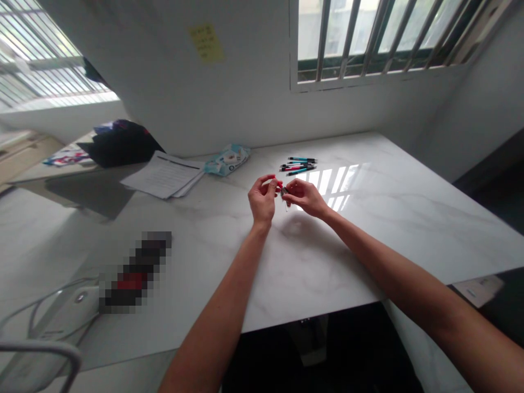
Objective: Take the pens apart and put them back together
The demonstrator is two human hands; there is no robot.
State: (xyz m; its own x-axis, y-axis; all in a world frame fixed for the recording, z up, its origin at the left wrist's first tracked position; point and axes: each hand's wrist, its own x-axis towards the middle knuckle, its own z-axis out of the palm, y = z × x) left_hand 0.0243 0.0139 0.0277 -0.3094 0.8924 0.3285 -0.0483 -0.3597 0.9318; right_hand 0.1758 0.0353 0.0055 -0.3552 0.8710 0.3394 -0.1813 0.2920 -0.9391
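Observation:
My left hand (262, 197) and my right hand (305, 196) meet above the white marble table (368, 229), fingertips pinched together on a small red pen (279, 188). A thin dark and clear part of it hangs down below my right fingers. Just beyond my hands, a loose row of several pens (298, 165) in teal, red and black lies on the table top.
A stack of printed papers (164, 174) and a light blue packet (227, 159) lie at the back left. A black bag (118, 143) sits further left. A yellow note (207, 42) hangs on the wall. A white cable and a blurred object (135, 273) are at the near left.

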